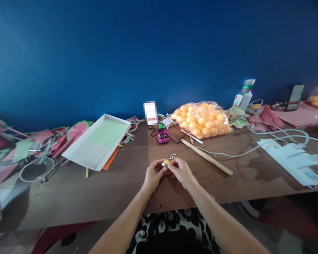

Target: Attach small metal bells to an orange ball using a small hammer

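The left hand [153, 175] and right hand [182, 173] share a pinching grip on the piece [166, 162], likely because it's tiny; beyond it, the tub [163, 141] seems placed for reach.

No lettering could be read: the label [237, 101] on the bottle [246, 101], beyond the right hand [180, 171] and rightward, was too small; the white panel [151, 114] beyond the left hand [153, 175] was blurred.

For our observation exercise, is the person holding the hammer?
No, the hammer lies on the table, apart from the left hand and right hand.
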